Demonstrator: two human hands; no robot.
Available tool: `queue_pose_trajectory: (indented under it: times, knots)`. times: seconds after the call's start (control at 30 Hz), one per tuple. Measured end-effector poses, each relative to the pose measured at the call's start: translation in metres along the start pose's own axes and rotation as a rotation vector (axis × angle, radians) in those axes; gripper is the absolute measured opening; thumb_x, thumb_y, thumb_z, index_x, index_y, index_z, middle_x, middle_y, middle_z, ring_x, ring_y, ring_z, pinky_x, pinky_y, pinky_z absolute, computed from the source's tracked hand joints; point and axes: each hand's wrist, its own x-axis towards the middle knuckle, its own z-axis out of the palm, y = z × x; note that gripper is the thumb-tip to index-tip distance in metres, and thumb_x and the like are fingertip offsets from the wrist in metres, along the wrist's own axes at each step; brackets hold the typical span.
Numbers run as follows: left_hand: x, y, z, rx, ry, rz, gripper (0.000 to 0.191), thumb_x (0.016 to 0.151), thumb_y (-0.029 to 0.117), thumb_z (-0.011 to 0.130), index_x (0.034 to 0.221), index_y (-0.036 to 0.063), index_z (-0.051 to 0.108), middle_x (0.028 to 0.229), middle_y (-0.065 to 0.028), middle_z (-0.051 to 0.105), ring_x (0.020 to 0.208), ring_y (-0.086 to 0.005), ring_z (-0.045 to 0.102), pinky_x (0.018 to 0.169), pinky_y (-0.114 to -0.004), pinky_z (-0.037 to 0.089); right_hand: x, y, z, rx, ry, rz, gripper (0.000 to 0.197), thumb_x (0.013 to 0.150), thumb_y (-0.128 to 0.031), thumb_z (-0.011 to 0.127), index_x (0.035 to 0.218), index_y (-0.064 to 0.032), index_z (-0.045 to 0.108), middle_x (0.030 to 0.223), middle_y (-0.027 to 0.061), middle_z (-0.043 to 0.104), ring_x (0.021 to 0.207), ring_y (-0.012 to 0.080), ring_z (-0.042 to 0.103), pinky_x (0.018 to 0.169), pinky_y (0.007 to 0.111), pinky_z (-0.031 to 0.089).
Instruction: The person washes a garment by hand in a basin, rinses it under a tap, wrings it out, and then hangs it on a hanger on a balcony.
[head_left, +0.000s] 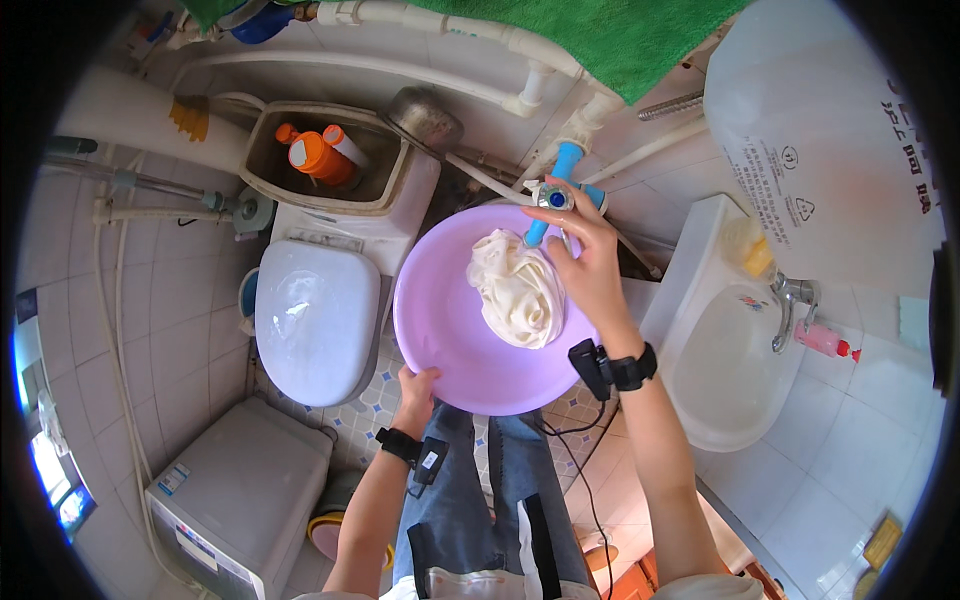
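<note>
A round purple plastic basin (450, 300) stands in front of me, with a bunched white cloth (521, 292) lying in it. My left hand (418, 386) grips the basin's near left rim. Above the basin's far right side, my right hand (581, 236) has its fingers around the handle of a tap (556, 197) with a blue button on top. The tap's blue pipe spout (535, 232) points down at the cloth. Whether water runs from it cannot be told. Black straps with small devices are on both wrists.
Left of the basin is a toilet with its lid (319, 322) down and its cistern (337, 202) uncovered, bottles inside. A washbasin (739, 367) is at the right, a grey washing machine (247, 472) at the lower left. A green towel (622, 37) hangs above; a cable dangles below my right wrist.
</note>
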Motion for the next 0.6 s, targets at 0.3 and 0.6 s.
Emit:
queue_pose_trajectory:
  times: [0.3,0.6]
  knots:
    - [0.0,0.001,-0.002,0.02,0.007,0.016,0.032,0.065,-0.009,0.053,0.096,-0.0095,0.053,0.083,-0.0125,0.059,0.07,-0.0236,0.06,0.055,-0.031,0.048,0.013,0.0,-0.021,0.296,-0.245,0.148,0.043,0.061,0.015,0.043,0.09,-0.0023,0.068,0.125,0.0127,0.049,0.12,0.0231,0.042,0.099,0.031,0.032]
    - [-0.005,0.003,0.002,0.023,-0.041,0.009,0.027,0.065,-0.006,0.054,0.092,-0.0094,0.056,0.081,-0.0113,0.06,0.067,-0.0205,0.059,0.057,-0.029,0.046,0.023,0.01,-0.03,0.396,-0.356,0.21,0.041,0.056,0.014,0.043,0.085,-0.0008,0.068,0.124,0.01,0.05,0.119,0.0218,0.043,0.102,0.032,0.029]
